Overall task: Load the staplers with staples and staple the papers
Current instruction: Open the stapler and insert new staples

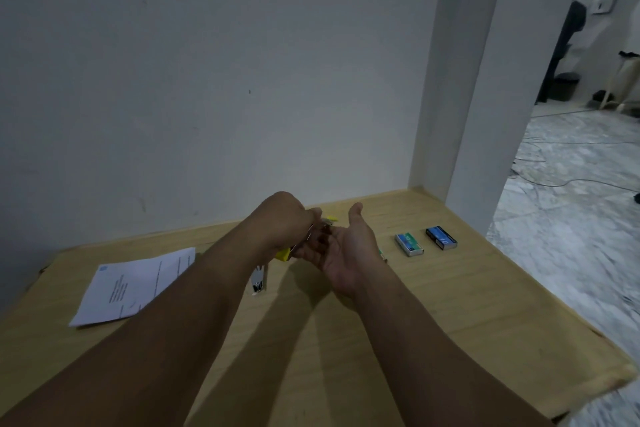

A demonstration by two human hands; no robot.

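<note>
A wooden table [450, 322] meets a white wall [207, 80]; marble floor [571, 184] rightward.

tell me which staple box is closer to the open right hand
The green-and-blue staple box: it lies nearer the right hand than the dark blue staple box, which sits farther right, toward the table edge.

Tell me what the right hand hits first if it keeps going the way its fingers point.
The right hand points away toward the wall. Past the yellow stapler beside its fingers, only bare table lies ahead, so probably the wall; depth is unclear.
</note>
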